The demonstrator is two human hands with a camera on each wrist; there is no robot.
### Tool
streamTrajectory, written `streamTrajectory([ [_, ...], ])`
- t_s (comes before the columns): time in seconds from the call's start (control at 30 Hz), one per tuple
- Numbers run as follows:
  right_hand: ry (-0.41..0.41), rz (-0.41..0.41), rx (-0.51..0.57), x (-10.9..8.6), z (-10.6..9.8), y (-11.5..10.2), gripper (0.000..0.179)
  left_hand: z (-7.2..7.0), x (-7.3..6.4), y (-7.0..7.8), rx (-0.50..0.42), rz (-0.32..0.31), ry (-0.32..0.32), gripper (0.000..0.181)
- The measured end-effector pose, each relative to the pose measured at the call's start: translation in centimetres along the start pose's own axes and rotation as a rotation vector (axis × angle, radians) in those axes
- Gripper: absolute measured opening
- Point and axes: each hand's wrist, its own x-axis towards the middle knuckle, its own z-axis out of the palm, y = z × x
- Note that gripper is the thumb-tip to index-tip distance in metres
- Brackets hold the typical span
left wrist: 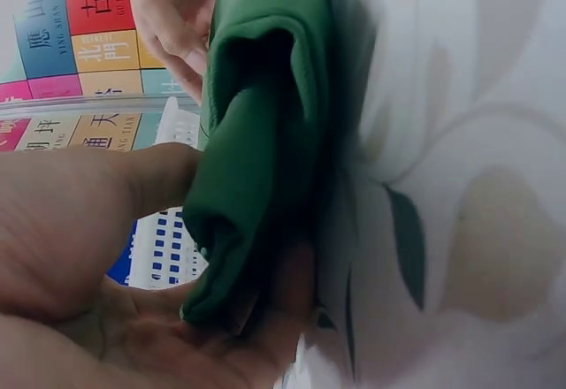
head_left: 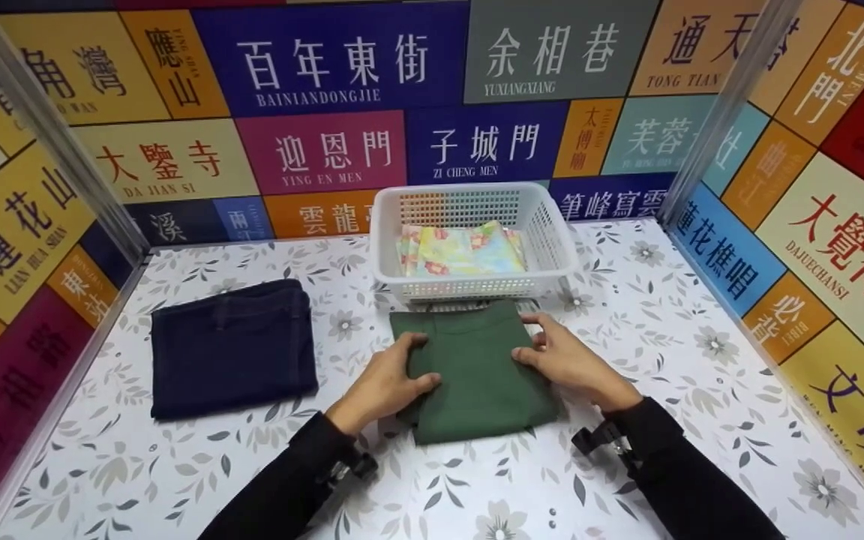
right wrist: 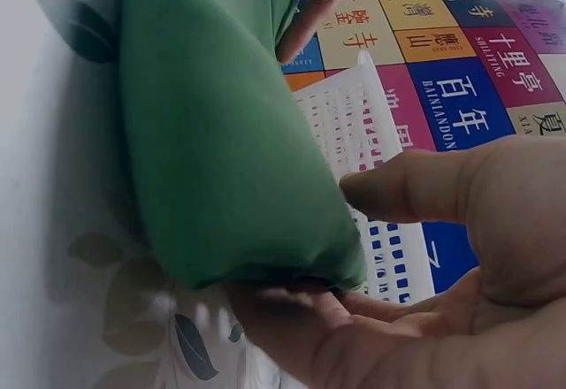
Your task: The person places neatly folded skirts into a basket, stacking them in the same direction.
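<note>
Green folded cloth garment (head_left: 477, 371) on floral tabletop (head_left: 702, 390), before white plastic mesh basket (head_left: 552, 240); left hand (head_left: 387, 382) and right hand (head_left: 567, 360) each grip an edge, fingers underneath

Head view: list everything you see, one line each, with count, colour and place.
Green folded garment: one, dark green, table centre, just in front of the basket.
Navy folded garment: one, dark blue, table left.
Basket: one, white plastic mesh, back centre.
Floral cloth: folded, count unclear, yellow, pink and blue, inside the basket.
Table: one, white with grey leaf print.
Walls: multicoloured sign panels, three sides.
Left hand: grip on the green garment's left edge.
Right hand: grip on its right edge.
</note>
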Motion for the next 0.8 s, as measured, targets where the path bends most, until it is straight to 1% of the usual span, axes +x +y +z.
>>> streamTrajectory([
  [0.07,-0.028,-0.018,0.022,0.0,0.0,-0.1,0.080,-0.1,0.0,-0.1,-0.016,0.006,0.006,0.070],
  [0.2,-0.082,-0.043,0.078,0.1,0.2,-0.1,0.093,-0.1,-0.1,-0.5,-0.020,0.029,0.010,0.070],
  [0.27,-0.116,-0.070,0.119,0.0,0.3,-0.1,0.097,-0.2,-0.1,-0.6,-0.023,0.044,0.012,0.070],
  [0.33,-0.128,-0.110,0.098,0.0,0.3,-0.1,0.093,-0.2,-0.1,-0.7,-0.034,0.058,0.017,0.069],
  [0.4,-0.145,-0.139,0.080,-0.1,0.4,-0.1,0.084,-0.3,-0.1,-0.8,-0.045,0.073,0.025,0.067],
  [0.5,-0.154,-0.150,0.033,-0.2,0.5,0.0,0.067,-0.4,-0.2,-0.9,-0.052,0.092,0.025,0.064],
  [0.53,-0.162,-0.145,0.034,-0.3,0.5,0.1,0.064,-0.4,-0.2,-0.9,-0.049,0.098,0.022,0.063],
  [0.63,-0.170,-0.148,0.027,-0.4,0.5,0.1,0.061,-0.4,-0.2,-1.1,-0.030,0.115,0.020,0.058],
  [0.8,-0.187,-0.179,0.034,-0.5,0.5,-0.2,0.064,-0.6,-0.4,-1.2,-0.018,0.127,0.044,0.054],
])
